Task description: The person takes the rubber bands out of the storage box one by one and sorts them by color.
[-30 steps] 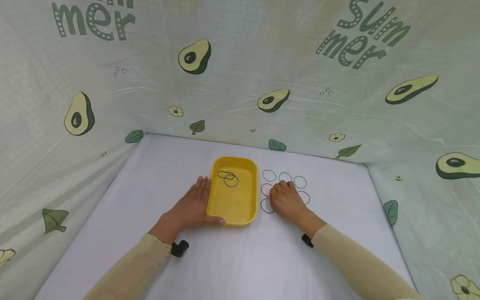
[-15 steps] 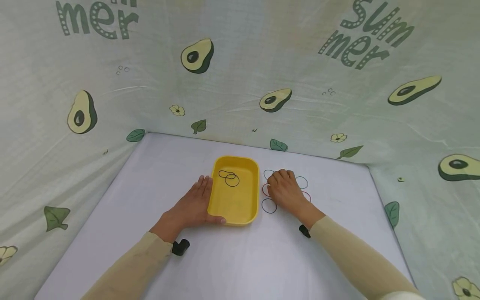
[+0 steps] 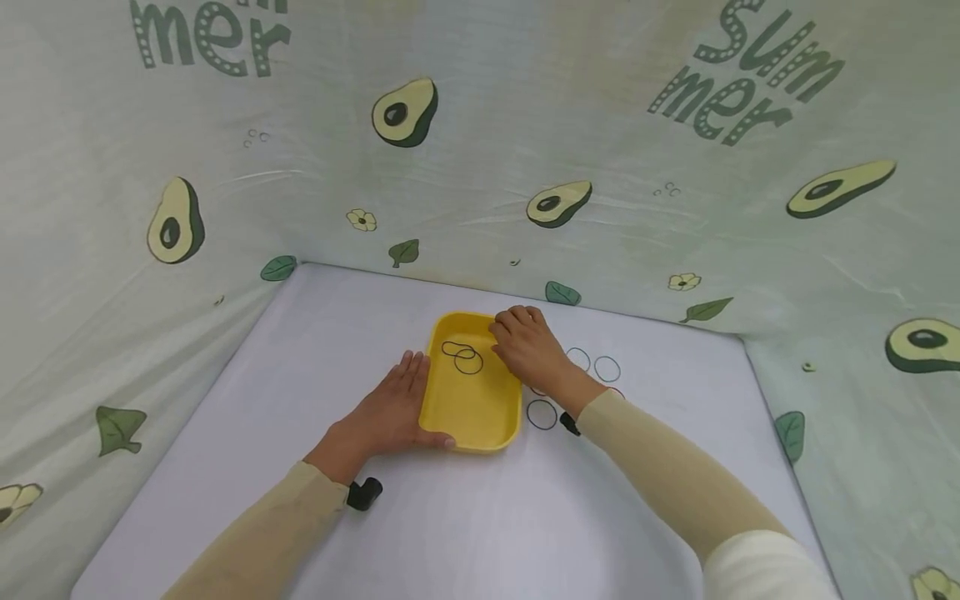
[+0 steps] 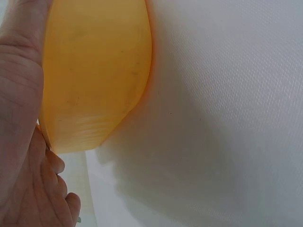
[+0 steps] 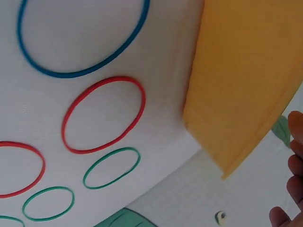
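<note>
My left hand [image 3: 386,408] lies along the left side of a yellow tray [image 3: 471,412], fingers straight and thumb at the near rim. My right hand [image 3: 528,350] is over the tray's far right edge, its fingers bent. In the right wrist view only a few fingertips [image 5: 295,165] show at the frame edge, and whether they pinch anything is hidden. Two dark rubber bands [image 3: 468,362] overlap inside the tray. Right of the tray lie blue [image 5: 80,73], red [image 5: 66,120] and green [image 5: 137,161] rubber bands, some partly covered by my right arm.
The white tabletop [image 3: 420,533] extends around the tray. Cloth walls [image 3: 465,167] printed with avocados enclose its back and sides. Each wrist carries a small black camera [image 3: 365,494].
My right hand has moved from above the loose bands leftward and away from me to the tray's far right edge. The left hand keeps its place against the tray.
</note>
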Motion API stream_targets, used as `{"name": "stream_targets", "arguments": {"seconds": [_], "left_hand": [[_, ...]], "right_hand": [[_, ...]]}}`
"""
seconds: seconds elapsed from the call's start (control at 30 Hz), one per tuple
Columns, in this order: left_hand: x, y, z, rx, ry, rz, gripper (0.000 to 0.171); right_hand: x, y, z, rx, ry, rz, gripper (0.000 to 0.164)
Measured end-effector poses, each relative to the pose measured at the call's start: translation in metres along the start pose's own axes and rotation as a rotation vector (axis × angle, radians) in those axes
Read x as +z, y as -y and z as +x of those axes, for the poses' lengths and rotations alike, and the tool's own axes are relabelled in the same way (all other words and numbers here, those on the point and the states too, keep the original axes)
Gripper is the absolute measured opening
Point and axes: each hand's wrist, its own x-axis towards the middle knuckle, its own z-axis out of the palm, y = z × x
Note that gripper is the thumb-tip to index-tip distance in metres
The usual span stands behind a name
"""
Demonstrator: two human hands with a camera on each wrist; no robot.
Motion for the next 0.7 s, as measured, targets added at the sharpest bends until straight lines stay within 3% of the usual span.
{"name": "stream_targets", "arguments": {"seconds": [0.13, 0.3, 0.7], "left_hand": [[0.001, 0.001, 0.001, 0.002, 0.004, 0.011, 0.145], [0.002, 0.003, 0.001, 0.005, 0.009, 0.022, 0.146], [-0.003, 0.005, 0.000, 0.017, 0.018, 0.008, 0.143]], "right_hand": [[0.010, 0.009, 0.017, -0.065, -0.010, 0.010, 0.043], [0.020, 0.020, 0.033, -0.109, 0.038, 0.023, 0.034], [0.036, 0.030, 0.051, -0.157, 0.163, -0.038, 0.038]]}}
